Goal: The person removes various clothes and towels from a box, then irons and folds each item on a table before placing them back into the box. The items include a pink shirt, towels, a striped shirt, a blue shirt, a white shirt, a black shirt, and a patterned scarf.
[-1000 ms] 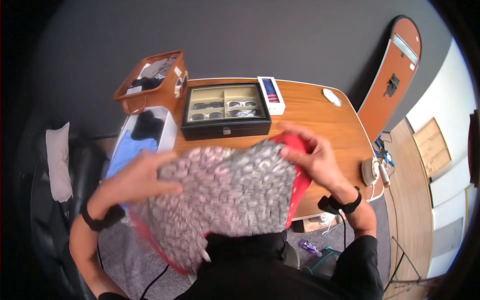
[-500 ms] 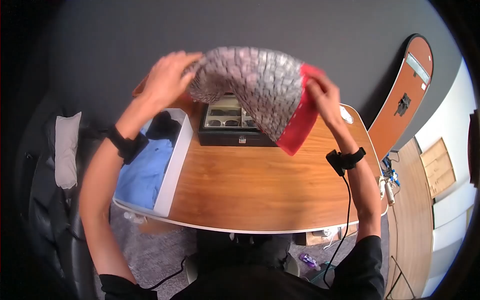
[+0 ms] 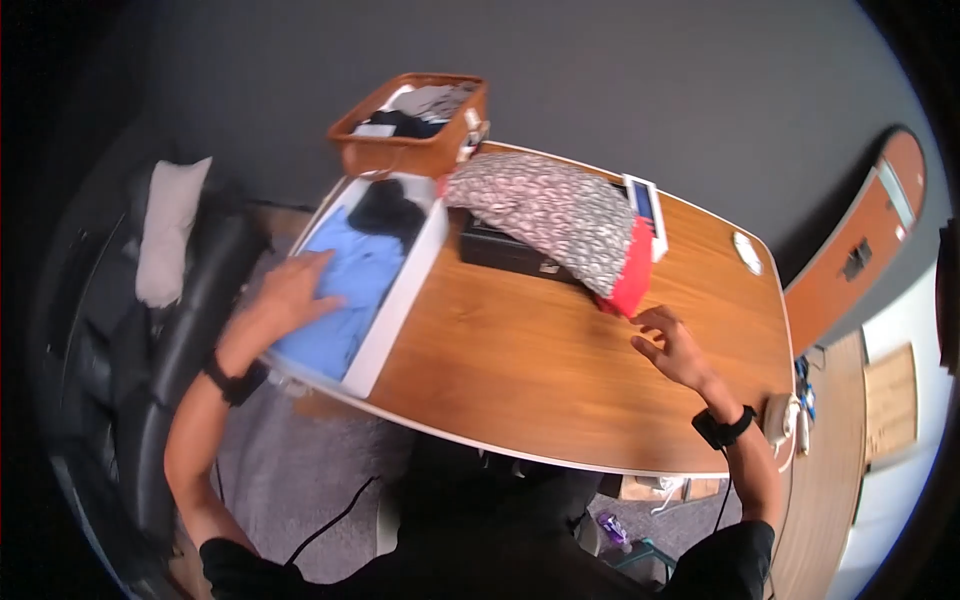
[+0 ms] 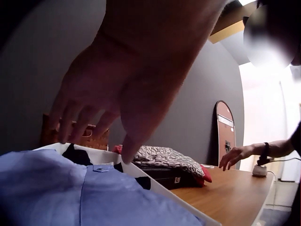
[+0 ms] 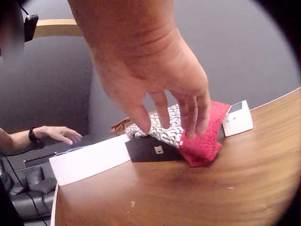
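A grey-and-white patterned cloth with red ends (image 3: 560,205) lies draped over the black glasses case (image 3: 500,250), covering its lid. Just short of the cloth's red corner, my right hand (image 3: 675,350) hovers above the tabletop with loosely bent fingers and nothing in them. My left hand (image 3: 288,298) is over the white box (image 3: 400,310), close above a folded blue garment (image 4: 113,197), its fingers spread and holding nothing. Black cloth (image 3: 385,212) fills the far end of that box.
An orange-brown basket (image 3: 410,150) of clothes stands behind the white box. A white box with a window (image 3: 645,205) sits right of the glasses case, and a white object (image 3: 747,252) lies farther right. Beyond the table's left edge is a black sofa (image 3: 190,340).
Both hands held the patterned cloth in the air; they have lowered it over the glasses case and let go. The left hand moved left over the white box; the right hand drew back towards the body.
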The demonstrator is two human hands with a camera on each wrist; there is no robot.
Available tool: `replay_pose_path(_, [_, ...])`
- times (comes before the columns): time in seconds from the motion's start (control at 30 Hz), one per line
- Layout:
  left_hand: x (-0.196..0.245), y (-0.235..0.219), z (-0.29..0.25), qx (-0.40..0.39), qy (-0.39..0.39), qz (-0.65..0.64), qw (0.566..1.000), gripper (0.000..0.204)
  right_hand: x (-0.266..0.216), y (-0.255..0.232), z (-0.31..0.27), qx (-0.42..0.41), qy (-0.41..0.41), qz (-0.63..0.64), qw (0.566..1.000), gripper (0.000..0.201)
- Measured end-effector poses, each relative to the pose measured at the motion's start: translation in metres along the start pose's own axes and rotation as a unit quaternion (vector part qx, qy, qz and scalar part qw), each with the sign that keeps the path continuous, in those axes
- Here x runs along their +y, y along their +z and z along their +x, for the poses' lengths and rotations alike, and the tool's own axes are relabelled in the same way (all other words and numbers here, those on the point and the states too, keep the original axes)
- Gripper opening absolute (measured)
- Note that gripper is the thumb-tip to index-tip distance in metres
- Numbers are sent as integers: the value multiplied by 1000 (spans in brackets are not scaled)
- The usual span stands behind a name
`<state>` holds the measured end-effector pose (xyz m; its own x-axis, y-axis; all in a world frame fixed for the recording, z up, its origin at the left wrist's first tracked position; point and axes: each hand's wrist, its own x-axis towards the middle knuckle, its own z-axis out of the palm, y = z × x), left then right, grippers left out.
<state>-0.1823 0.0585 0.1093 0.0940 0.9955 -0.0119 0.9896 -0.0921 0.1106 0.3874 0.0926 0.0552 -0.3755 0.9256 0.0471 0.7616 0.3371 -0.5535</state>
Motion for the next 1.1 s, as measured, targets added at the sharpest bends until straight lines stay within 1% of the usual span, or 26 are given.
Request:
replay_pose_path(0.07, [-18, 37, -3, -24, 35, -18, 999, 87, -13, 12, 8, -15, -21, 16, 1000, 32])
replay_pose_path(0.13, [6, 49, -14, -11, 28, 20, 999, 89, -25, 27, 16, -32, -50, 24, 998, 31])
replay_pose_path(0.23, [26, 52, -18, -16, -27, 39, 999, 88, -52, 39, 23, -63, -73, 27, 995, 31])
replay_pose_path(0.27, [30, 44, -16, -31, -49, -1, 998, 67, -60, 39, 23, -76, -77, 24, 994, 31])
replay_pose_path(0.37, [13, 44, 2, -31, -94, 45, 994, 39, -71, 39, 24, -88, -94, 10, 992, 30])
replay_pose_path(0.4, [-4, 57, 2, 70, -19, 102, 992, 21, -73, 39, 23, -87, -97, 17, 991, 29])
replay_pose_path(0.43, [-13, 51, 3, 88, -39, 102, 990, 21, -75, 38, 22, -86, -99, 25, 991, 29])
replay_pose_path(0.5, [-24, 20, 12, 123, -72, 105, 984, 19, -79, 38, 21, -86, -102, 44, 990, 28])
replay_pose_path(0.57, [-20, -26, 6, 251, -105, 51, 961, 17, -80, 39, 18, -91, -106, 65, 988, 27])
replay_pose_path(0.63, [-20, -62, 2, 369, -69, -45, 926, 17, -91, 37, 20, -113, -96, 91, 985, 27])
replay_pose_path(0.7, [-21, -91, 4, 465, -24, -72, 882, 20, -104, 40, 24, -122, -86, 115, 982, 27])
replay_pose_path(0.73, [3, -118, -6, 455, -51, -122, 881, 23, -111, 43, 27, -121, -80, 125, 982, 27])
replay_pose_path(0.77, [12, -135, -7, 487, 10, -148, 860, 24, -117, 45, 30, -117, -74, 134, 981, 27])
replay_pose_path(0.8, [9, -149, 0, 521, 74, -157, 836, 26, -117, 53, 35, -109, -96, 143, 979, 33])
replay_pose_path(0.87, [31, -187, -3, 530, 130, -217, 809, 25, -139, 53, 41, -110, -116, 179, 971, 50])
replay_pose_path(0.9, [55, -207, -6, 565, 170, -234, 772, 25, -149, 51, 45, -108, -123, 196, 967, 58])
replay_pose_path(0.93, [69, -226, -7, 601, 181, -235, 742, 25, -154, 52, 50, -78, -152, 250, 953, 65])
replay_pose_path(0.97, [65, -248, -10, 588, 151, -216, 764, 33, -156, 57, 57, -51, -182, 305, 933, 72])
replay_pose_path(1.0, [73, -255, -1, 595, 203, -248, 737, 31, -157, 59, 63, -28, -213, 361, 908, 80])
replay_pose_path(1.03, [97, -258, 4, 599, 249, -277, 709, 28, -173, 40, 59, -72, -164, 490, 853, 88])
replay_pose_path(1.07, [124, -260, 0, 511, 347, -312, 722, 27, -162, 41, 72, -137, -173, 606, 764, 84])
replay_pose_path(1.1, [144, -261, 11, 479, 401, -314, 715, 25, -150, 43, 81, -198, -177, 706, 657, 81])
